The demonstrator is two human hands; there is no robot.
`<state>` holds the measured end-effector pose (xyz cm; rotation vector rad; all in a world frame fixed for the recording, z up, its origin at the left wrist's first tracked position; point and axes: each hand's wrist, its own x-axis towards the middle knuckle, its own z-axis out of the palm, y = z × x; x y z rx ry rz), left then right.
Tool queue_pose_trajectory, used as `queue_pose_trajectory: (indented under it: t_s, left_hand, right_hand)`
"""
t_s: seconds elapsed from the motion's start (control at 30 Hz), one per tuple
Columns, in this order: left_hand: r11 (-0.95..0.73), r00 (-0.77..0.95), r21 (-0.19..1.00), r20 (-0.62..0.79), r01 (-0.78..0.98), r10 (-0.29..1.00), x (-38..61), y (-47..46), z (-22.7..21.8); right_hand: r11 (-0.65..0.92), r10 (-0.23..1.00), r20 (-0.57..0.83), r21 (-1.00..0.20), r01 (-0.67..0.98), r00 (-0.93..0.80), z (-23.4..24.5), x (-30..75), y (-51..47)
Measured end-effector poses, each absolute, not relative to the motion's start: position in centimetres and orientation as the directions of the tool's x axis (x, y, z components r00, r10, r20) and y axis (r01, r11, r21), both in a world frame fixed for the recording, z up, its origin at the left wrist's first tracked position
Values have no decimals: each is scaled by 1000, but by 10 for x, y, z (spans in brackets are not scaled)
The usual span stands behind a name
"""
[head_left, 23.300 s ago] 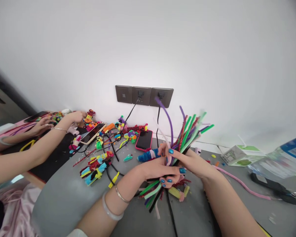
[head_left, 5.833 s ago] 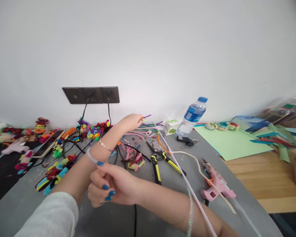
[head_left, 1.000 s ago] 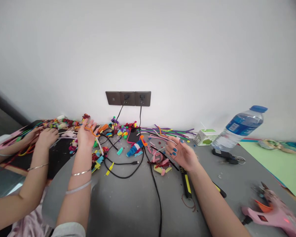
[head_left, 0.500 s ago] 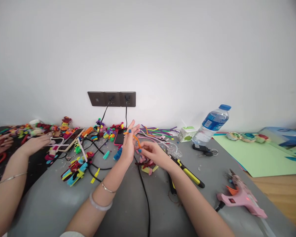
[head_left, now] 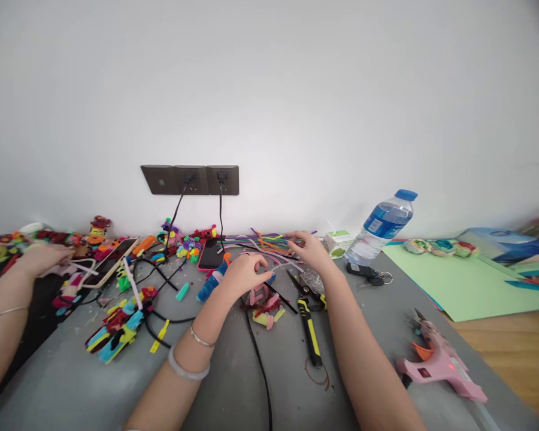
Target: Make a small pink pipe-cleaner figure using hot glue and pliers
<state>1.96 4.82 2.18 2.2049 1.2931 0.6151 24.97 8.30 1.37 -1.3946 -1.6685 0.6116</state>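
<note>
My left hand (head_left: 246,273) is over the middle of the table, fingers curled and thumb close to the index finger. Whatever lies between those fingertips, I cannot make out. Farther right, my right hand (head_left: 312,251) reaches to the bunch of pipe cleaners (head_left: 269,241) by the wall, fingers apart. A pale thin strand (head_left: 287,264) runs between the two hands; whether either touches it is unclear. Beside my left hand lies a fuzzy blue piece (head_left: 209,287) with an orange bit (head_left: 227,257) above it. Below are pink and yellow fuzzy pieces (head_left: 267,314).
Black-and-yellow pliers (head_left: 309,332), a drink carton (head_left: 338,242), a tilted water bottle (head_left: 381,227), keys (head_left: 377,278) and a pink glue gun (head_left: 444,365) stand or lie rightward. Black cables (head_left: 258,359) cross the table. A co-worker's hand (head_left: 45,258) is at left, near phones and pipe-cleaner figures (head_left: 121,323).
My hands have moved apart: the right went up and right to the pipe cleaners, the left lowered and curled. The orange pipe cleaner is no longer seen between them. The view shifted slightly.
</note>
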Motion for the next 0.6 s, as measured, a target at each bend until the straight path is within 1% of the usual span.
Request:
queue_pose_trajectory:
  t_s: [0.07,0.1,0.17,0.23,0.33,0.37,0.43,0.5,0.6]
  left_hand:
    - [-422,473,547,54,723,880,23,45,23]
    - [-423,484,536,32,730,875,24,46,25]
    - [-426,504,554,13,716,864,26,51,31]
    - [-415,488,591,42,692,872,26,59,39]
    - [-396,390,624,155,673,907,23,74,50]
    - [-393,354,631,195,669,915,22,78,52]
    - [-390,294,633,257,669,921,19,87,48]
    - [-394,271,616,288,682,918,16,93,39]
    - [-411,238,582,353,701,905,10,96,20]
  right_hand:
    - [264,957,286,-800,538,-45,12,251,82]
    - [272,959,270,-804,529,-84,12,250,81]
    - [287,957,226,-814,505,-180,16,247,77]
    - [291,948,183,-828,479,-261,20,244,74]
    - [239,943,106,-877,418,-317,24,243,71]
    - [211,948,89,-894,395,-306,24,244,71]
    - [182,969,103,-913,365,-225,21,249,73]
    - [206,978,185,-899,385,-91,15,254,77]
    - [268,938,340,-829,491,62,5,257,83]
